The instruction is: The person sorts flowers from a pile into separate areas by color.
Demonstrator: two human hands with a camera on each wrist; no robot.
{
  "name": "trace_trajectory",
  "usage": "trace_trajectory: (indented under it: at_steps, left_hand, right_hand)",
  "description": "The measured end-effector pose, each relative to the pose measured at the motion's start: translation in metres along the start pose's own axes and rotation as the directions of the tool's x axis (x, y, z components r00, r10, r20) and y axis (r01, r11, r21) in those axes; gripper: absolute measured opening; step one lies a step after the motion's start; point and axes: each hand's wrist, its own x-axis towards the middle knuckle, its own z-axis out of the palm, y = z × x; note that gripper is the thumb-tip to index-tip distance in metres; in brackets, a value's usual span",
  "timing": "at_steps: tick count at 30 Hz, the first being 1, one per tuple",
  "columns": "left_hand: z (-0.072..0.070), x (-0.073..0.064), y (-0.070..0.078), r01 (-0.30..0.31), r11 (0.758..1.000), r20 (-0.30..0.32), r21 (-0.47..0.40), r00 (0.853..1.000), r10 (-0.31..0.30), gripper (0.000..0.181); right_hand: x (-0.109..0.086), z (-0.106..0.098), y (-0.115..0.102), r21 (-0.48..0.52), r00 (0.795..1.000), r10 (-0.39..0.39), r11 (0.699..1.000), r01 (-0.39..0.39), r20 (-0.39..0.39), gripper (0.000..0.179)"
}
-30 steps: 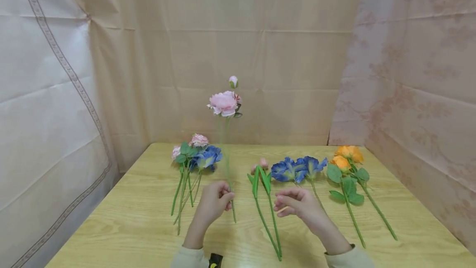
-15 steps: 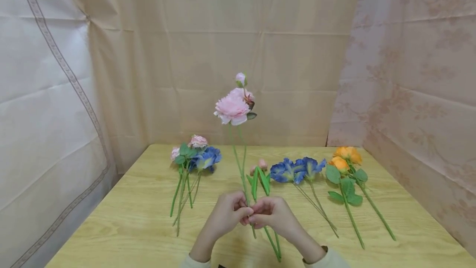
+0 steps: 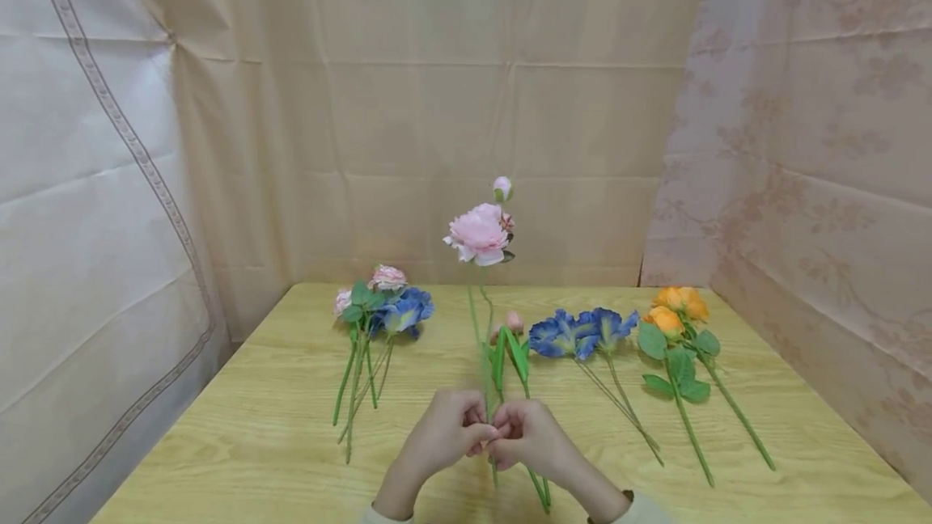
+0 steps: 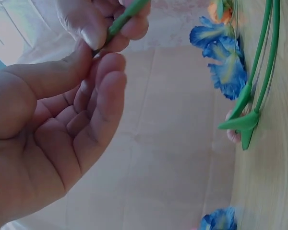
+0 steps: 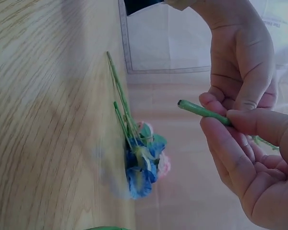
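Observation:
A pink peony (image 3: 478, 234) with a small closed bud (image 3: 502, 188) stands upright in front of me, its thin green branches joining lower down. My left hand (image 3: 446, 429) pinches its stem between thumb and fingers. Against it, my right hand (image 3: 537, 439) pinches the same stem, the fingertips of both hands meeting. In the right wrist view the stem's cut end (image 5: 194, 108) pokes out past the right thumb and finger. Behind the hands, two pink tulips with green leaves (image 3: 518, 356) lie on the table, partly covered by the right hand.
Left on the wooden table (image 3: 247, 443) lies a group of pink flowers (image 3: 389, 276) and a blue flower (image 3: 404, 310). Blue flowers (image 3: 582, 333) lie right of the tulips, and orange roses (image 3: 680, 303) farther right. Curtains (image 3: 495, 103) hang around the table.
My left hand has carried the peony right and nearer to me, and it now stands lower. The right hand came in from the right and took hold of the stem.

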Motion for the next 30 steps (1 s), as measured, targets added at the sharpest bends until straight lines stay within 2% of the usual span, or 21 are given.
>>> trace_trajectory:
  at_steps: [5,8,12,18,25,30]
  left_hand:
    - [-0.006,-0.003,-0.002,0.006,0.998,-0.021,0.062,1.000,-0.005,0.021]
    - [-0.009,-0.004,-0.004,0.009,0.996,-0.051,0.087,0.999,-0.004,0.021]
    - [-0.012,-0.007,-0.007,0.016,0.993,-0.081,0.120,0.997,-0.007,0.020]
    - [-0.017,-0.011,-0.010,0.053,0.989,-0.103,0.141,0.994,-0.039,0.019]
    - [-0.018,-0.013,-0.013,0.066,0.988,-0.093,0.143,0.994,-0.053,0.018]
    - [-0.018,-0.013,-0.014,0.064,0.986,-0.077,0.155,0.996,-0.053,0.018]
  right_hand:
    - [0.004,0.004,-0.003,-0.045,1.000,0.015,0.999,-0.014,0.014,0.005]
    - [0.010,0.006,-0.003,-0.030,0.999,0.033,0.999,-0.032,0.024,0.005]
    - [0.020,0.009,0.001,-0.009,0.997,0.074,0.997,-0.074,0.037,0.005]
    - [0.036,0.012,0.010,-0.038,0.988,0.151,0.988,-0.150,0.022,0.005]
    - [0.046,0.019,0.022,-0.035,0.975,0.224,0.974,-0.224,-0.004,0.007]
    - [0.049,0.022,0.031,-0.085,0.960,0.279,0.957,-0.278,-0.008,0.011]
